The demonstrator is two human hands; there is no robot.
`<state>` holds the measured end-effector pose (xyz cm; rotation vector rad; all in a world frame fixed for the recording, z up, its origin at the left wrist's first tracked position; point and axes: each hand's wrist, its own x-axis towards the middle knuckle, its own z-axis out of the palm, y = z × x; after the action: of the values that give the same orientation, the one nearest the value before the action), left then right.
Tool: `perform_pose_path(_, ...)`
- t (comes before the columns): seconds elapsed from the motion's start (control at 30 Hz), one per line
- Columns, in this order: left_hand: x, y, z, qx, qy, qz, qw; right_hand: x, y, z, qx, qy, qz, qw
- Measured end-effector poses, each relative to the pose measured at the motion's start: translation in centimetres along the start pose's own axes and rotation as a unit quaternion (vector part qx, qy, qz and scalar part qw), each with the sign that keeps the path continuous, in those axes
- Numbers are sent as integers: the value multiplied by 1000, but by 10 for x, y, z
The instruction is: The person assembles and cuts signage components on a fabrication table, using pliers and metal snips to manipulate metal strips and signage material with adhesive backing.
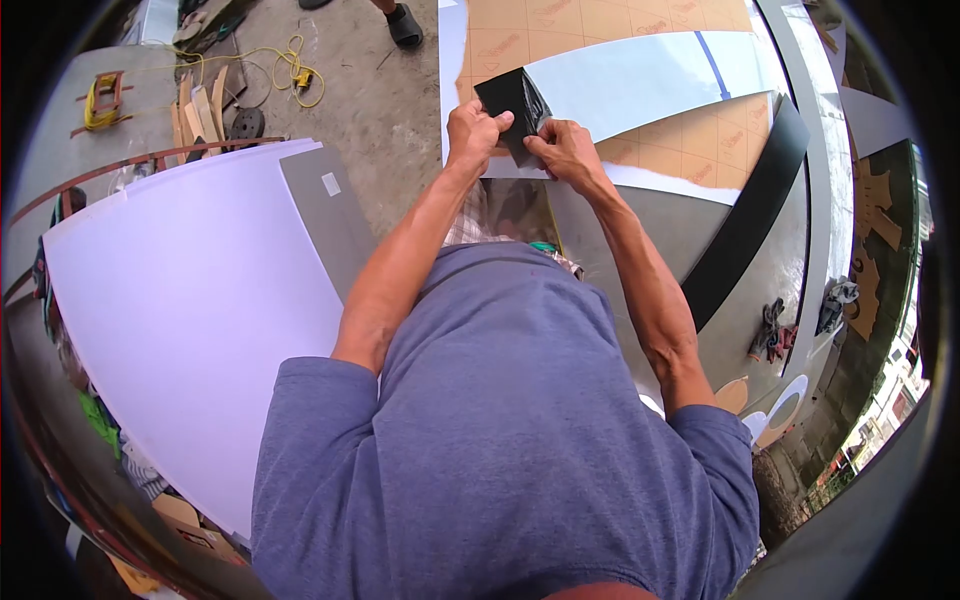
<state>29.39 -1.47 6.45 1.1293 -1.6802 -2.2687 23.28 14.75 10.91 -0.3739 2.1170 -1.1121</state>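
Observation:
At the front edge of the worktable I have a long curved strip, pale blue-white on top with a dark blue band near its far end. Its near end shows a flat black surface and a crinkled, shiny black film standing up from it. My left hand grips the black end from the left side, thumb on top. My right hand is closed in a pinch at the lower edge of the crinkled film.
Under the strip lies a brown printed sheet with white edges. A black curved strip rests on the grey table at right, near gloves. To the left are white panels. A person's foot and yellow cord show beyond.

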Motion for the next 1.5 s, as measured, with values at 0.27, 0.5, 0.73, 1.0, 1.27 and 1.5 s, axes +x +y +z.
perform_pose_path(0.27,-5,-1,-2,4,-20,0,1000,-2,3,-31,58,-69,60,994)
perform_pose_path(0.5,2,10,-15,40,-11,4,999,9,-9,-55,32,-117,24,992)
perform_pose_path(0.73,12,17,-36,20,-56,37,998,22,-4,-60,6,-90,-43,995)
perform_pose_path(1.0,43,5,-29,-29,-38,-43,998,49,-13,-9,-162,139,-28,977)
perform_pose_path(1.27,79,-8,3,248,204,98,942,96,-20,36,-159,137,14,978)
perform_pose_path(1.5,93,18,-2,326,271,220,878,115,-31,19,-24,90,-89,992)
